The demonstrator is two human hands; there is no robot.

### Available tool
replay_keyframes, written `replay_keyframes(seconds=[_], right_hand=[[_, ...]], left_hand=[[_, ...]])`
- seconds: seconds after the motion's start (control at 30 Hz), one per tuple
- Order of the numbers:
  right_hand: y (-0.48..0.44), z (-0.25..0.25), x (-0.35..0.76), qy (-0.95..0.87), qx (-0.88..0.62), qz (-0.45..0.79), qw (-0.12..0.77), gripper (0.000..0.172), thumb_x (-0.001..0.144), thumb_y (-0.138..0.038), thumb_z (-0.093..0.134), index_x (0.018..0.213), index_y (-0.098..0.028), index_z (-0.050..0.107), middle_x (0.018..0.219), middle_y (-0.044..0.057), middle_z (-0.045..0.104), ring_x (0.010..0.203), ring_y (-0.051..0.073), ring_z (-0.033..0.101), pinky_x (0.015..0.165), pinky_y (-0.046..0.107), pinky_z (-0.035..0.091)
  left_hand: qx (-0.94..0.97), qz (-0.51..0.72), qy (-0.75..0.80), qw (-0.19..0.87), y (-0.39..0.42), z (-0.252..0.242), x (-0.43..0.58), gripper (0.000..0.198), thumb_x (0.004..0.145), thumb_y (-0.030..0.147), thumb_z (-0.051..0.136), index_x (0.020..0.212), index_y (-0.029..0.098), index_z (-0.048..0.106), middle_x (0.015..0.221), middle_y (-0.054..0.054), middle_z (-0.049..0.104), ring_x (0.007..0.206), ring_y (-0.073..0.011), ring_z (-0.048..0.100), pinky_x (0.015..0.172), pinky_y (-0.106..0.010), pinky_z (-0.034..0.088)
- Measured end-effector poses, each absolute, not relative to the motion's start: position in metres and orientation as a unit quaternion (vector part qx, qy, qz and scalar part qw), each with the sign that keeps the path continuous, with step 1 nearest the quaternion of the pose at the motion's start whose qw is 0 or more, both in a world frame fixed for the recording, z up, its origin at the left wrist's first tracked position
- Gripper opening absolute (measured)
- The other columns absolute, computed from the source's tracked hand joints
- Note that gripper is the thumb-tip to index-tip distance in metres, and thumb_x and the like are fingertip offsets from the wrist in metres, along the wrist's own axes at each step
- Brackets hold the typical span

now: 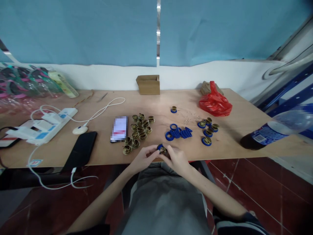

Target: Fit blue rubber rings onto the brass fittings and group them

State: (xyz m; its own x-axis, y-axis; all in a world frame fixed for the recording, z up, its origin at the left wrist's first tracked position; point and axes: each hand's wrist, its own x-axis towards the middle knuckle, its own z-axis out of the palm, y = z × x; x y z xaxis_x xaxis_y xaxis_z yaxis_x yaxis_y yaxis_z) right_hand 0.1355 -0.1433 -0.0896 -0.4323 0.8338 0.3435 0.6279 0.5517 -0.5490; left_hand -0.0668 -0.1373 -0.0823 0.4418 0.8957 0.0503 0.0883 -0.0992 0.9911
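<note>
At the table's front edge, my left hand and my right hand meet, fingers pinched from both sides on a round brass-coloured metal part with a blue ring. The fingers hide some of it. To the left lies a cluster of several similar brass-coloured parts without blue rings. Beyond my right hand, loose blue rings lie in an overlapping row. Further right sits a group of brass-coloured parts in blue rings, and one more ringed part lies apart towards the back.
Thin clear loops lie behind the rings. A phone with a lit screen, a dark phone and a power strip with white cables are left. A cardboard box, red plastic bag and cola bottle stand around.
</note>
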Motion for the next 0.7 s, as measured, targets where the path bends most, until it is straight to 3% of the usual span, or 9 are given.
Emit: replay_keyframes(seconds=[0.2, 0.33, 0.7], right_hand=[[-0.142, -0.075, 0.149, -0.755, -0.378, 0.408, 0.348, 0.047, 0.097, -0.044, 0.063, 0.136, -0.025, 0.047, 0.076, -0.004, 0.055, 0.064, 0.014, 0.057, 0.062, 0.025, 0.048], [-0.139, -0.076, 0.153, -0.676, -0.351, 0.53, 0.372, 0.037, 0.101, -0.045, 0.054, 0.129, -0.022, 0.05, 0.076, -0.004, 0.055, 0.065, 0.013, 0.058, 0.063, 0.026, 0.05], [-0.135, -0.084, 0.154, -0.714, -0.354, 0.494, 0.346, 0.024, 0.102, -0.035, 0.05, 0.118, -0.019, 0.056, 0.071, -0.003, 0.056, 0.063, 0.014, 0.055, 0.063, 0.027, 0.044]], left_hand=[[0.595, 0.395, 0.39, 0.582, -0.136, -0.085, -0.065, 0.032, 0.097, 0.042, 0.059, 0.113, 0.02, 0.075, 0.11, -0.006, 0.077, 0.107, -0.0249, 0.07, 0.101, -0.038, 0.055], [0.553, 0.41, 0.364, 0.627, -0.137, -0.084, -0.062, 0.029, 0.095, 0.044, 0.063, 0.109, 0.02, 0.073, 0.107, -0.005, 0.074, 0.098, -0.0219, 0.071, 0.093, -0.038, 0.061], [0.574, 0.392, 0.38, 0.61, -0.137, -0.08, -0.063, 0.026, 0.094, 0.042, 0.063, 0.097, 0.017, 0.07, 0.093, -0.003, 0.072, 0.084, -0.0176, 0.071, 0.082, -0.031, 0.061]])
